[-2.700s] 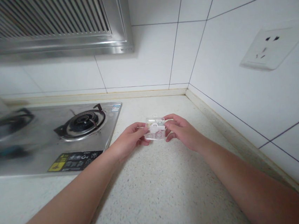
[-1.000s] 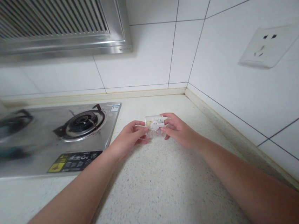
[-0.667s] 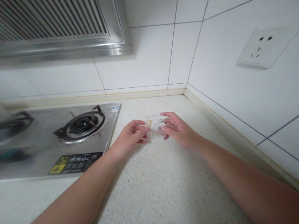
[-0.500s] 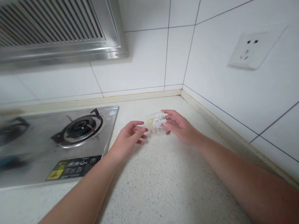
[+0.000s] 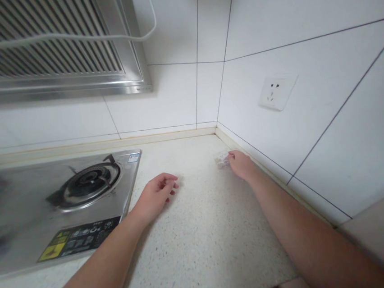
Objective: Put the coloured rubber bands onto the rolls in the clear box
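A small, see-through plastic packet or case [image 5: 221, 159] with pale bits inside is at the back right of the counter, close to the right wall. My right hand [image 5: 243, 165] pinches its right edge between thumb and fingers. Whether it rests on the counter or hangs just above is hard to tell. Over the counter to the left, my left hand [image 5: 157, 192] is loosely curled with its fingers apart and holds nothing. It sits beside the right edge of the stove, away from the packet.
A steel gas stove [image 5: 133, 186] with a black burner [image 5: 94, 183] lies left. Above it is a range hood [image 5: 131, 77], with a white cable [image 5: 100, 36] across the view. A socket [image 5: 277, 92] is on the right tiled wall. The speckled counter [image 5: 201, 242] runs between.
My right hand has carried the clear packet right, towards the wall, away from my left hand. My left hand stays near the stove. The view has turned right and tilted up a little.
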The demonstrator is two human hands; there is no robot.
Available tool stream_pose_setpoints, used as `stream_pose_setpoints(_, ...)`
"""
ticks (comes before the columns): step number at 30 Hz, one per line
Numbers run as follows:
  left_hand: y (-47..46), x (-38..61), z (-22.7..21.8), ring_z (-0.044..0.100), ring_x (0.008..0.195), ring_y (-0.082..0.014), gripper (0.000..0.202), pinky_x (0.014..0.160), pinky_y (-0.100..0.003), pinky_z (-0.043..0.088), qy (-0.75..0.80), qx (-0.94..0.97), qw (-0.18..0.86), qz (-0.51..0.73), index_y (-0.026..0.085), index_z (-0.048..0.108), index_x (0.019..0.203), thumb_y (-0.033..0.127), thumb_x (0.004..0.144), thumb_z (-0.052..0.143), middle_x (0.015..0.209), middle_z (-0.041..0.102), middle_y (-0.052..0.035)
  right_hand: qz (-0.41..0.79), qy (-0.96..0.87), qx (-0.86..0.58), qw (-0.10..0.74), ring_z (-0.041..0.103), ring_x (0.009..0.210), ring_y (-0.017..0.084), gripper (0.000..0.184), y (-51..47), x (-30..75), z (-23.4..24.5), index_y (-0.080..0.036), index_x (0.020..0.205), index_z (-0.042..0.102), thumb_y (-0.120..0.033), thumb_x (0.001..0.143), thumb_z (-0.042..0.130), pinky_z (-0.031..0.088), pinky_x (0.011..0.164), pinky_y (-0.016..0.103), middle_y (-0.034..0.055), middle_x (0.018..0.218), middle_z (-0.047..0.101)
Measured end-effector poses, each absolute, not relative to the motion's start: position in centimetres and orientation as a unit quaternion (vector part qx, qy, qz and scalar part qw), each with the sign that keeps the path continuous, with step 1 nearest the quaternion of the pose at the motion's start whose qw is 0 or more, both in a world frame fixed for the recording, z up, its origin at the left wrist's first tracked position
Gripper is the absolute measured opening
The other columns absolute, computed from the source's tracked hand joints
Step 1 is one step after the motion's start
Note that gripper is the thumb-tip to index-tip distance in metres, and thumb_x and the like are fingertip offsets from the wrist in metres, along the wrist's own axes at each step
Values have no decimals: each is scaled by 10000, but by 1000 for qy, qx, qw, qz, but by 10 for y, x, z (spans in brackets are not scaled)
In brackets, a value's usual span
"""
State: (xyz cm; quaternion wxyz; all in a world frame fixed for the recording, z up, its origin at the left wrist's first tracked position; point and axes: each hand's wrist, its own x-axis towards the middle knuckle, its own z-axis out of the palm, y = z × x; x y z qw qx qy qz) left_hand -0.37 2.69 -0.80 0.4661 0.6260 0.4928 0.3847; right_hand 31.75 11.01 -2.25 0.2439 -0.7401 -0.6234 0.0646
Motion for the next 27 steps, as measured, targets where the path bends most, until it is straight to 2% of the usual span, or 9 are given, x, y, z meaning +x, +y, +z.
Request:
stream_pose_setpoints(5,26,-4,-9,610,791,-177,319,595,-256,461,498,643,451,368,190,619,1069,439,893,526,962,672,-83,13,-670,-715,199,544,1191,296,480,97,313,-18,-75,1334,538,-321,935,437,381,1029,390,206,1272,590)
stream_pose_setpoints(8,24,-3,-8,606,775,-175,298,606,-255,452,499,666,421,360,185,634,1047,419,899,521,932,674,-77,-4,-726,-664,180,511,1214,257,424,82,302,-13,-198,1310,572,-343,930,452,351,1060,368,116,1298,581)
stream_pose_setpoints(10,23,-2,-7,596,747,-170,279,614,-256,439,499,685,394,355,187,648,1033,395,902,516,900,676,-67,-4,-755,-638,154,519,1192,274,382,72,295,-13,-248,1237,627,-380,903,497,375,1035,398,85,1275,597)
stream_pose_setpoints(13,23,-3,-7,592,760,-171,248,658,-267,431,490,725,348,337,197,657,1034,345,910,502,870,676,-49,-7,-763,-634,127,457,1266,346,482,65,289,-17,-233,1329,562,-375,868,541,359,1033,506,131,1394,507)
stream_pose_setpoints(15,24,-4,-8,597,793,-178,234,696,-277,428,483,749,319,323,199,661,1024,322,912,497,874,676,-45,-4,-761,-639,114,406,1328,357,523,66,290,-21,-215,1385,508,-356,882,520,323,1066,531,160,1464,431)
stream_pose_setpoints(21,27,-6,-12,565,762,-173,229,691,-281,408,475,783,262,306,203,684,1010,295,900,506,931,659,-51,9,-750,-655,91,293,1425,313,532,82,305,-30,-175,1436,442,-328,927,447,234,1148,465,183,1540,313)
stream_pose_setpoints(27,25,-6,-10,551,773,-167,219,701,-281,414,449,809,242,292,197,669,1021,265,905,498,945,631,-56,17,-729,-680,78,109,1479,321,642,95,313,-40,-234,1504,332,-535,941,397,109,1170,515,146,1604,151)
